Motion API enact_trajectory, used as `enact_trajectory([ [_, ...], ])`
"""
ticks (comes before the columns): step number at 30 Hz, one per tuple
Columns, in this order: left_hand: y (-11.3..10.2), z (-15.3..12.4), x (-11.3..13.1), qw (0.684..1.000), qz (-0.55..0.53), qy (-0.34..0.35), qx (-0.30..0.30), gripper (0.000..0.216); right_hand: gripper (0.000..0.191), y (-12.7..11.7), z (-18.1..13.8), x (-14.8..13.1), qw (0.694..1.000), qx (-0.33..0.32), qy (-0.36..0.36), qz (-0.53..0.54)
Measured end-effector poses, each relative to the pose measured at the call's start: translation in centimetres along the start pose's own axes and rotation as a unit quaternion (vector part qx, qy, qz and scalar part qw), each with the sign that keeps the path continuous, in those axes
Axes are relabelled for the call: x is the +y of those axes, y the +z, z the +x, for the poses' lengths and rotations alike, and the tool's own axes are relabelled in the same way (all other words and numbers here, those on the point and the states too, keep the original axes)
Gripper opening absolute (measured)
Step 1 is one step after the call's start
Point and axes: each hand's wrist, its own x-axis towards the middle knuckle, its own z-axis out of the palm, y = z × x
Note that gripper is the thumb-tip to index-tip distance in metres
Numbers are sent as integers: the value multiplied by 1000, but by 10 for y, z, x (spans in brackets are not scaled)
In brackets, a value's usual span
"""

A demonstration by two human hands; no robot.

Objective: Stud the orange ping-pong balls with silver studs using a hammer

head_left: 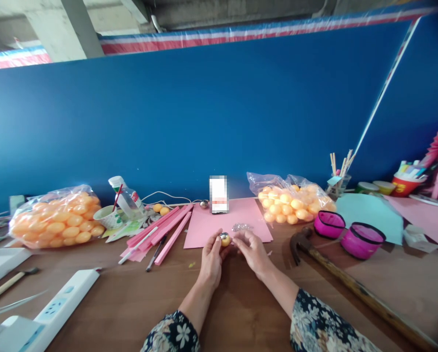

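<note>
A small shiny ball, gold and silver in its reflections (224,239), is held in the fingers of my left hand (210,261) over the near edge of a pink paper sheet (198,232). Close by on the right, my right hand (254,252) has its thumb and forefinger pinched together beside the ball. What sits in that pinch, if anything, is too small to make out. Just behind the hands a small clear packet (242,227) lies on the paper. Another silvery ball (204,204) rests at the sheet's far left corner, near a pixelated upright screen (219,195).
Bags of orange balls (57,225) (288,203) stand on both sides. Left are pink paper strips (171,227), a bottle (125,195), a paper cup (107,216) and a power strip (68,303). Right lie a hammer (343,274) and magenta mesh cuffs (361,240). A blue partition (204,112) rises behind.
</note>
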Motion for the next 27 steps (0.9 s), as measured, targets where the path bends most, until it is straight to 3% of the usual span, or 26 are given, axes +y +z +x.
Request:
enact_trajectory([
  [6,2,0,1,1000,0,2,-2,42,22,2,-1,4,1000,-11,10,5],
  [13,2,0,1,1000,12,3,-1,40,18,0,0,4,999,-20,-31,-39],
  [27,2,-1,1,999,30,4,-12,45,18,0,0,9,1000,-4,-12,-24],
])
